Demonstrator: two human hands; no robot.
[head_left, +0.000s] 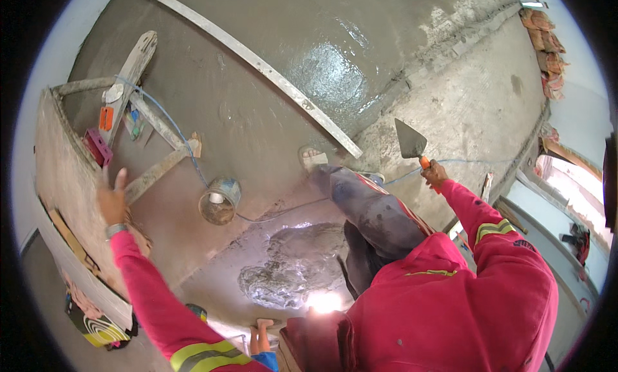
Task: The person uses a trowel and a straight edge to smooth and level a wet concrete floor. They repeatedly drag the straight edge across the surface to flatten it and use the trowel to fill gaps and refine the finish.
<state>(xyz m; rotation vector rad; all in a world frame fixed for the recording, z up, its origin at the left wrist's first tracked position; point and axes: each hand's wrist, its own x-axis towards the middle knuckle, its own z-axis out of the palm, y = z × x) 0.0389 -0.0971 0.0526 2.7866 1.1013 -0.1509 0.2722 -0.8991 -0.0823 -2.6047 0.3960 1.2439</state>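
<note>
My right hand is closed round the orange handle of a pointed trowel, its grey blade held out over the rough concrete at right. My left hand reaches out at the far left with fingers stretched, beside a wooden board structure; whether it touches the wood I cannot tell. Just beyond its fingertips sits a magenta box-like tool. A plank above it carries an orange object. Wet mortar lies in a heap below my legs.
A long pale straightedge crosses the wet grey screed. A dirty bucket stands near a blue hose. Filled sacks line the right wall. Another person's bare legs show at the bottom.
</note>
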